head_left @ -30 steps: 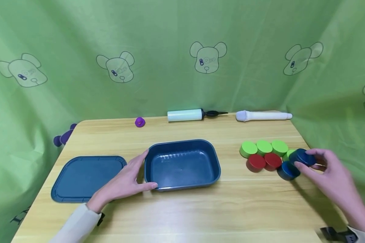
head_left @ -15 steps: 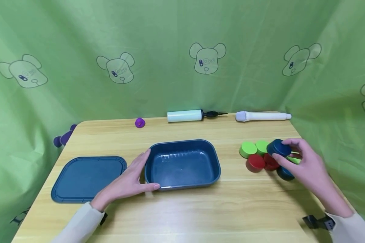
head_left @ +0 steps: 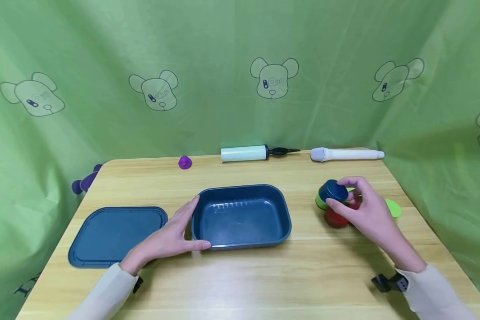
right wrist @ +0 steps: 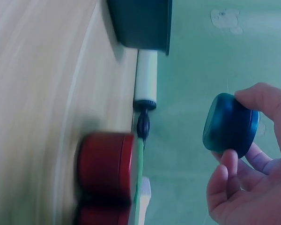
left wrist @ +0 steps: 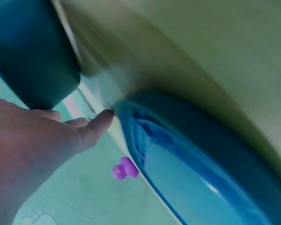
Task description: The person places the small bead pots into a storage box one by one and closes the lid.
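My right hand [head_left: 366, 211] pinches a small round blue tin [head_left: 332, 191] between thumb and fingers, above the left end of the tin cluster. In the right wrist view the blue tin [right wrist: 228, 125] is tilted, its glossy side showing. Below it are red tins [head_left: 336, 218] and green tins [head_left: 393, 207], partly hidden by the hand. My left hand [head_left: 166, 240] rests at the left end of an open dark blue box [head_left: 240, 218], fingers straight along the side and thumb at the front corner. The left wrist view shows that box [left wrist: 35, 56] beside the fingers [left wrist: 96, 129].
Left of the box lies a flat blue lid [head_left: 116, 235], partly behind the left hand. Along the back edge are a purple rubber duck [head_left: 185, 162], a pale hand pump [head_left: 244, 154] with a black nozzle, and a white microphone-shaped stick [head_left: 348, 154]. A green curtain [head_left: 208, 120] hangs behind.
My right hand has carried the blue tin leftward across the cluster, from its right end to above the leftmost green tin. The left hand stays at the box.
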`<move>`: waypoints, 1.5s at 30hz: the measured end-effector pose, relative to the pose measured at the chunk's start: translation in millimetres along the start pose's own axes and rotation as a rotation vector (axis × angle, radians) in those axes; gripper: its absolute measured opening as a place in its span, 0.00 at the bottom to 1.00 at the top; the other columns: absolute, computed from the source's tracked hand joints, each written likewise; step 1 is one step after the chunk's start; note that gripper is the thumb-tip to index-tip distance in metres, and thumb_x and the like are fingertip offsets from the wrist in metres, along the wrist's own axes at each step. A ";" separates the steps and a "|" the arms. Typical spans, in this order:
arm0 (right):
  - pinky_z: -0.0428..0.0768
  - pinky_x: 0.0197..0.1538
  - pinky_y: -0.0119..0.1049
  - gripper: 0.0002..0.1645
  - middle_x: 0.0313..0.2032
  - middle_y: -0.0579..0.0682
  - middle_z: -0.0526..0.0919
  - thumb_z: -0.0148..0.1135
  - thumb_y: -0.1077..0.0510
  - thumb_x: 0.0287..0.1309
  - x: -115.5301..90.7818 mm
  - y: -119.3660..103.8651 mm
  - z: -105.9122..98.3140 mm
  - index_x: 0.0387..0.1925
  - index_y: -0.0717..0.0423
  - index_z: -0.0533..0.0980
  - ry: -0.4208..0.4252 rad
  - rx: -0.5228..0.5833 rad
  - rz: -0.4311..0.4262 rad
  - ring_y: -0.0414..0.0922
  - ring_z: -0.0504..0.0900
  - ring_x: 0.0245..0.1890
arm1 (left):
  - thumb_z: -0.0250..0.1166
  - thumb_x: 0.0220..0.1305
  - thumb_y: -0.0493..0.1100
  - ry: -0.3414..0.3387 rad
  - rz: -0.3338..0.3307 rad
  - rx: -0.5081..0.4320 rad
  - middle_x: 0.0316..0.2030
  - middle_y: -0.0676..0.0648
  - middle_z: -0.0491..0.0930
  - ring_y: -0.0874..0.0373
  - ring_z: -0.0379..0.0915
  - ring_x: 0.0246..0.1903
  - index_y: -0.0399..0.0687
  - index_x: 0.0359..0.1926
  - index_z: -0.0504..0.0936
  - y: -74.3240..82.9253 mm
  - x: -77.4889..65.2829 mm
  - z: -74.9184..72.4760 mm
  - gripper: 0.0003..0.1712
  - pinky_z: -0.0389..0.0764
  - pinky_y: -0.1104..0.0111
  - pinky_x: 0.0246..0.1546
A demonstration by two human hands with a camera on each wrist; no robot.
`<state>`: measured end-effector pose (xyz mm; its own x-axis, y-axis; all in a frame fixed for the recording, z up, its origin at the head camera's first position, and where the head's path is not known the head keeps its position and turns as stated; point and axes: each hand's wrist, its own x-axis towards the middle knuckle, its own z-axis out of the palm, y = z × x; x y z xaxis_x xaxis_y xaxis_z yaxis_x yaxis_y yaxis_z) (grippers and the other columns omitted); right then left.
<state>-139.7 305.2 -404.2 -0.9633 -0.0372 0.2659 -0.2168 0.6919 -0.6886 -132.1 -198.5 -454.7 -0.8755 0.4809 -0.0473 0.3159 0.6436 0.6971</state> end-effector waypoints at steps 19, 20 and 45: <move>0.77 0.38 0.33 0.31 0.36 0.54 0.80 0.81 0.52 0.66 17.9 -49.9 50.4 0.63 0.54 0.75 -0.157 0.148 -0.058 0.50 0.79 0.37 | 0.76 0.61 0.74 0.033 0.007 0.010 0.88 0.47 0.41 0.43 0.39 0.85 0.59 0.90 0.35 3.6 3.0 2.5 0.76 0.50 0.33 0.78; 0.77 0.38 0.33 0.31 0.36 0.54 0.80 0.81 0.52 0.66 19.0 -52.6 53.5 0.63 0.54 0.75 -0.165 0.154 -0.062 0.50 0.79 0.38 | 0.76 0.61 0.74 0.035 0.005 0.009 0.88 0.47 0.41 0.43 0.39 0.85 0.58 0.90 0.35 3.4 2.7 2.4 0.76 0.50 0.34 0.78; 0.80 0.39 0.37 0.30 0.33 0.48 0.80 0.82 0.54 0.63 35.0 -92.3 133.3 0.61 0.51 0.75 -0.355 0.154 -0.141 0.46 0.79 0.34 | 0.79 0.60 0.72 0.039 -0.001 -0.035 0.87 0.48 0.44 0.42 0.41 0.85 0.58 0.90 0.37 0.5 2.8 4.5 0.75 0.55 0.34 0.77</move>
<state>-174.5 144.0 -421.3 -0.9115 -0.3888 0.1342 -0.3456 0.5471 -0.7624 -132.8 -194.1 -457.7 -0.8899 0.4558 -0.0205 0.3023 0.6227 0.7217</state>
